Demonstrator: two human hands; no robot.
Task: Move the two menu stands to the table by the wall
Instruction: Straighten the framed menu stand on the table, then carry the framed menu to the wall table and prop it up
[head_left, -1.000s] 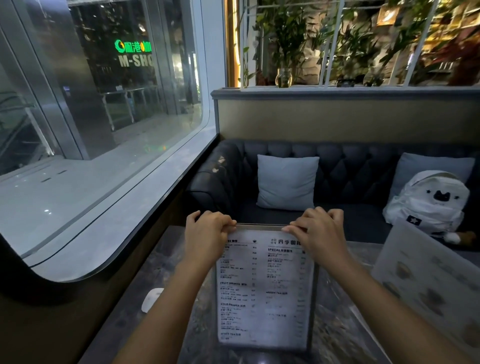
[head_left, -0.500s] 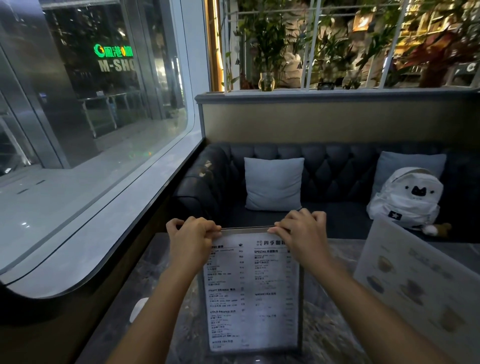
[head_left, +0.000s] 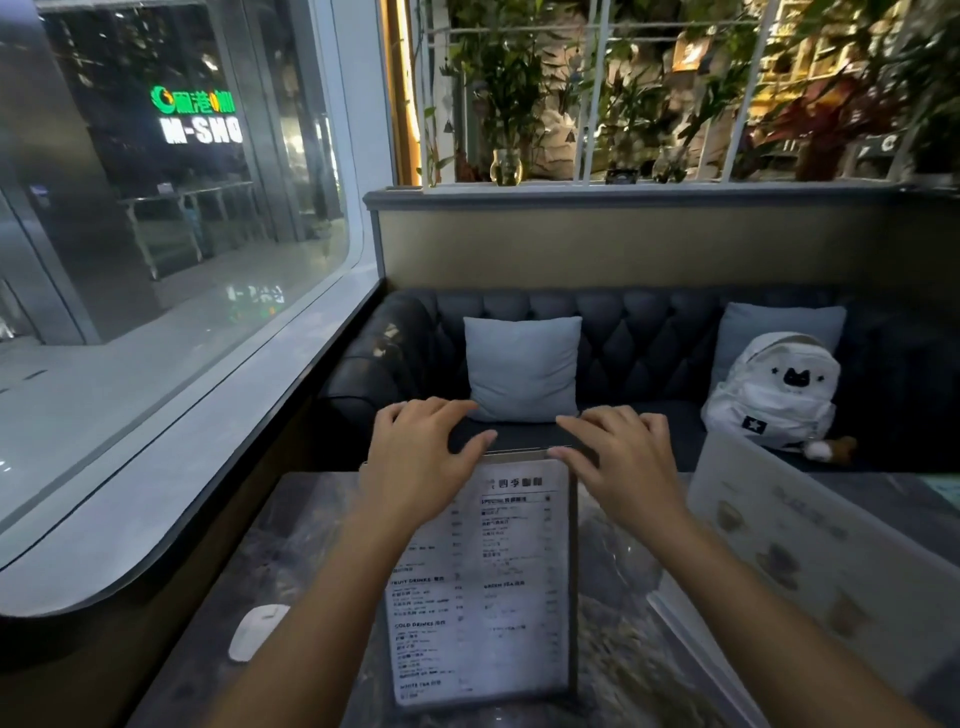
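Glass window w/ rounded corner (head_left: 171, 291) fills upper left of frame, green and white shop sign (head_left: 200, 117) glowing beyond it. Small white oval object (head_left: 257, 631) lies lower left on dark marbled table (head_left: 618, 597). Left hand (head_left: 421, 467) at centre, fingers spread, open, covering upper left corner of upright clear menu stand w/ white printed drinks list (head_left: 488, 587); can't tell if palm touches it. Stand sits on table, bottom centre. Right hand (head_left: 618, 457) just right of top edge, open too, fingers fanned, gripping nothing. Behind hands: pale blue square cushion (head_left: 522, 366) on dark tufted sofa (head_left: 649, 343). Right of frame: second menu stand, tilted, blurry pics on it (head_left: 810, 551), on same table. Above it, white backpack w/ black cat face (head_left: 774, 389) on sofa.
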